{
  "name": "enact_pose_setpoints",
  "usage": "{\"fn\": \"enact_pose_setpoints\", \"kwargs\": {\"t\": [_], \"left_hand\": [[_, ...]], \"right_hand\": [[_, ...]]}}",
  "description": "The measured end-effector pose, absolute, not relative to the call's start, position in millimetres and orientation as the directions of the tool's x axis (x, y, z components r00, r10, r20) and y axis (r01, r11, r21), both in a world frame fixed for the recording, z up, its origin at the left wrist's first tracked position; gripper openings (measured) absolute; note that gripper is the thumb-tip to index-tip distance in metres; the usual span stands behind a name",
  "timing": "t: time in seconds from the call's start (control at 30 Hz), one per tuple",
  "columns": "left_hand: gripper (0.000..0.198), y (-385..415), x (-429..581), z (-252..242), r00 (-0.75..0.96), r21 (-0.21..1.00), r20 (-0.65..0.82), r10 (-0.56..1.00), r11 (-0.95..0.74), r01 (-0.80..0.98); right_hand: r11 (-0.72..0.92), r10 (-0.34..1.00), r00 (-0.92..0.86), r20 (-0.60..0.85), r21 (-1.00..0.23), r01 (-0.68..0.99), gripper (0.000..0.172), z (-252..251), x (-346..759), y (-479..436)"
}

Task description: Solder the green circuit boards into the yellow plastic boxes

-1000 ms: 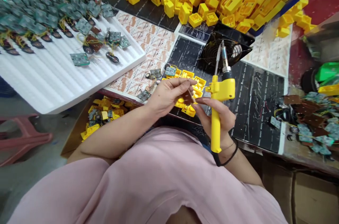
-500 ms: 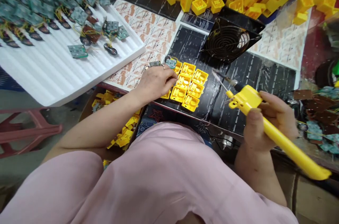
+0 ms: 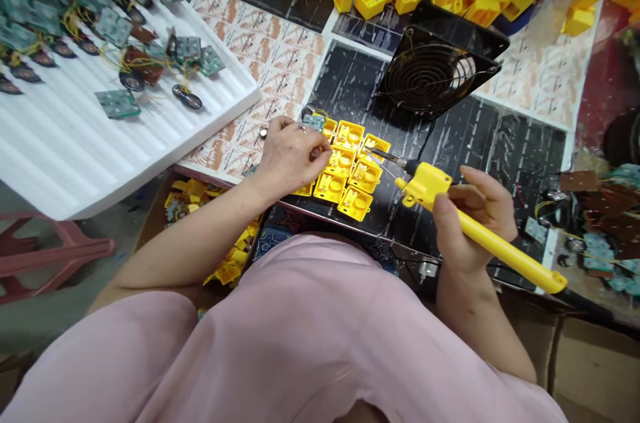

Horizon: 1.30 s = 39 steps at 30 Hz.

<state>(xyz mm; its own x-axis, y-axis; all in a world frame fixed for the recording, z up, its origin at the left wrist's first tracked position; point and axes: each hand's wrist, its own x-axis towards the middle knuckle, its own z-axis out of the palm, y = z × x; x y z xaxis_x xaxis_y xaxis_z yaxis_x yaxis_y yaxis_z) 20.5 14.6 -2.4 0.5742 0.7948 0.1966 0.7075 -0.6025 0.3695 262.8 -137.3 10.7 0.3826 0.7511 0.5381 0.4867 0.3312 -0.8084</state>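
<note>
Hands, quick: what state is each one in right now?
Left hand: curled by the yellow housings; can't tell if it holds anything.
Right hand: closed, holding the yellow soldering iron.

1. Left hand (image 3: 290, 159) — palm down, fingers bent, thumb near the forefinger.
2. Left forearm (image 3: 195, 243) slants forward and inward.
3. Right hand (image 3: 477, 216) — gripping, thumb opposing the fingers.
4. Right forearm (image 3: 480, 313) angles forward and inward.

Housings (image 3: 343, 161) before the fan (image 3: 425, 79), tray (image 3: 100, 163) at left
</note>
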Motion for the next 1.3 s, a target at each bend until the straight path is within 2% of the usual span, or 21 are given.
{"fn": "enact_pose_setpoints", "kwargs": {"t": [0.1, 0.23, 0.33, 0.73, 0.9, 1.1, 1.2, 1.3], "left_hand": [[0.022, 13.1, 20.0, -3.6, 0.570, 0.354, 0.249, 0.783, -0.622, 0.699], [0.021, 11.3, 19.8, -2.8, 0.572, 0.342, 0.274, 0.773, -0.634, 0.693], [0.021, 11.4, 20.9, 0.1, 0.588, 0.317, 0.268, 0.763, -0.646, 0.694], [0.027, 16.6, 23.4, 3.5, 0.647, 0.251, 0.252, 0.719, -0.695, 0.674], [0.025, 17.9, 22.2, 2.3, 0.660, 0.254, 0.263, 0.704, -0.710, 0.656], [0.027, 18.4, 20.4, 2.4, 0.663, 0.298, 0.249, 0.706, -0.707, 0.641], [0.027, 18.9, 19.9, 1.9, 0.657, 0.324, 0.247, 0.712, -0.700, 0.637], [0.029, 19.5, 19.7, 2.0, 0.663, 0.323, 0.243, 0.708, -0.703, 0.633]], "right_hand": [[0.342, 0.759, 0.317, 0.569, -0.763, 0.549, 0.046, 5.2, 262.9, -139.2], [0.443, 0.722, 0.203, 0.662, -0.667, 0.600, 0.034, 3.8, 257.4, -133.4], [0.496, 0.728, 0.101, 0.678, -0.622, 0.605, 0.024, 9.6, 251.4, -125.1], [0.575, 0.694, -0.098, 0.714, -0.467, 0.672, 0.024, 18.9, 244.4, -109.3], [0.515, 0.740, -0.075, 0.668, -0.492, 0.702, 0.026, 27.1, 247.0, -108.2], [0.597, 0.700, -0.169, 0.694, -0.438, 0.672, 0.025, 29.5, 249.0, -104.4], [0.516, 0.746, -0.103, 0.658, -0.473, 0.714, 0.027, 30.0, 251.1, -109.1], [0.504, 0.746, -0.071, 0.662, -0.492, 0.710, 0.026, 27.5, 251.9, -114.0]]}}
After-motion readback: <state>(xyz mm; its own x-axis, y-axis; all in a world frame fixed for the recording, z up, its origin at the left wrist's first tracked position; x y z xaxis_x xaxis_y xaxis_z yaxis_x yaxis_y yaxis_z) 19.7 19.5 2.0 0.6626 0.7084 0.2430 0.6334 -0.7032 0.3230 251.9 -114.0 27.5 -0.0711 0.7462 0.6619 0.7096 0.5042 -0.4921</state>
